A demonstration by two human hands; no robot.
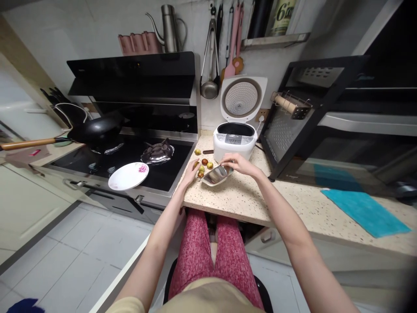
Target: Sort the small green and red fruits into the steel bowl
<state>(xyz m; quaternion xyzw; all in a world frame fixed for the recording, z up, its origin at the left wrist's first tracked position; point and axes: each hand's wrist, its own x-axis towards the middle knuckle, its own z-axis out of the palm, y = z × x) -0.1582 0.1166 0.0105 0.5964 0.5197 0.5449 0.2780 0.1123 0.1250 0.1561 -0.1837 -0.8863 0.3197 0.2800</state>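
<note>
Tilted on its side toward the left, a shiny metal bowl is held at its upper right rim by my right hand. Several small green and red-brown fruits, which look like fresh jujubes, lie loose on the speckled counter by the bowl's mouth. My left hand rests at their left side, its fingers stretched out and slightly curved. One fruit sits right at its fingertips. A white rice cooker with its lid raised stands behind the bowl.
Left of the counter is a black gas stove with a floral white plate at its front edge and a black wok. A black rack and a turquoise cloth are to the right. Utensils hang behind.
</note>
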